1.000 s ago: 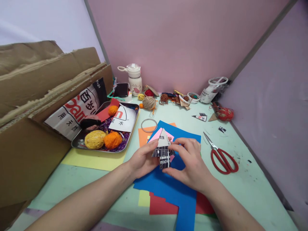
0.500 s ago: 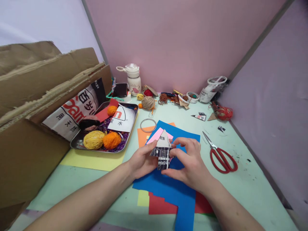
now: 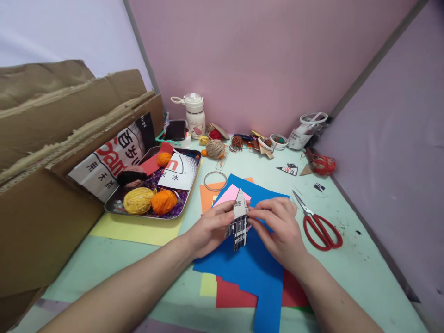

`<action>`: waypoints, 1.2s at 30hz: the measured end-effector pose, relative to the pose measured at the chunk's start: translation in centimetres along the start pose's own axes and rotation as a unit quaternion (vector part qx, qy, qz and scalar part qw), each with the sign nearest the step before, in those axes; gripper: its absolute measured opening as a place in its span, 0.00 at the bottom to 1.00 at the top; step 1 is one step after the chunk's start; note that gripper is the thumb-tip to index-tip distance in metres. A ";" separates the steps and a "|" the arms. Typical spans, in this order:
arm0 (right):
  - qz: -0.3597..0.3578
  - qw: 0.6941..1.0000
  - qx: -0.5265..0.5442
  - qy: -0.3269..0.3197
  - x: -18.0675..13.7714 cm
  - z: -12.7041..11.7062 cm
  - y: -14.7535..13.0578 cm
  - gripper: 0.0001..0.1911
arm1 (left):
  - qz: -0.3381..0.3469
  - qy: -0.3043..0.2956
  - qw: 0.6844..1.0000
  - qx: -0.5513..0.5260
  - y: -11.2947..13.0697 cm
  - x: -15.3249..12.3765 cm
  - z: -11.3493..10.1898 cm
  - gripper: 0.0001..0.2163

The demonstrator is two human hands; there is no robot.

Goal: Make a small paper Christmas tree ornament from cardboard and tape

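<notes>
A small house-shaped cutout of printed cardboard (image 3: 239,222) is held between both hands above a blue paper sheet (image 3: 249,268). My left hand (image 3: 210,229) pinches its left edge with thumb and fingers. My right hand (image 3: 279,229) pinches its right edge, fingers curled. The cutout is turned nearly edge-on, its printed face toward the left. A pink paper piece (image 3: 231,194) lies just behind it on the blue sheet.
Red-handled scissors (image 3: 317,222) lie right of my hands. A metal tray (image 3: 189,185) with yarn balls (image 3: 138,200) stands at the left beside cardboard sheets (image 3: 52,185). Orange (image 3: 208,194), red (image 3: 232,298) and yellow (image 3: 138,229) papers lie around. A bottle (image 3: 194,115), twine and tape rolls line the back wall.
The cutout has been turned from facing me flat to nearly edge-on. My right hand has shifted slightly right and up; the left hand stays on the left edge.
</notes>
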State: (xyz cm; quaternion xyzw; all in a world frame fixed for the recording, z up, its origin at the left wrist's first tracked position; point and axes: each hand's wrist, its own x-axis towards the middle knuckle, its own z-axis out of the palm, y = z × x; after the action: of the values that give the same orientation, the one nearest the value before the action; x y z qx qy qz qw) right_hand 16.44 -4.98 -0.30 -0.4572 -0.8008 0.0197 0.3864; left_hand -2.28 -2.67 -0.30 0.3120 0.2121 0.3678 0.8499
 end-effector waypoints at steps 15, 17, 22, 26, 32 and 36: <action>-0.006 1.000 -0.025 -0.003 0.2 0.0 -0.6 0.04 | 0.005 0.032 0.997 -0.069 0.0 0.6 -0.5 0.18; 0.021 0.998 -0.026 0.049 0.4 -1.1 0.2 0.03 | 0.014 0.046 0.990 -0.132 0.7 0.8 -0.6 0.19; 0.183 0.902 -0.211 0.330 0.4 -5.1 5.1 0.03 | 0.010 0.006 0.979 -0.203 1.7 0.8 -0.7 0.22; 0.285 0.860 -0.280 0.316 0.4 -6.5 7.1 0.08 | -0.001 -0.022 0.990 -0.140 1.3 0.5 -0.7 0.25; 0.245 0.963 0.079 0.084 0.7 -3.6 3.9 0.23 | 0.160 0.077 0.951 0.252 -0.1 -0.3 -0.1 0.32; 0.191 0.940 0.274 -0.063 0.4 -1.4 1.5 0.21 | 0.238 0.148 0.855 0.436 -0.9 -0.8 0.4 0.36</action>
State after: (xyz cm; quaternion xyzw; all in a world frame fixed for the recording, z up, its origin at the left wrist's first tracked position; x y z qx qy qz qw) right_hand 18.28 -4.27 0.41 -0.4760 -0.6844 0.3404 0.4348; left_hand -2.04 -3.92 -0.54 0.6337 0.3932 0.4703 0.4719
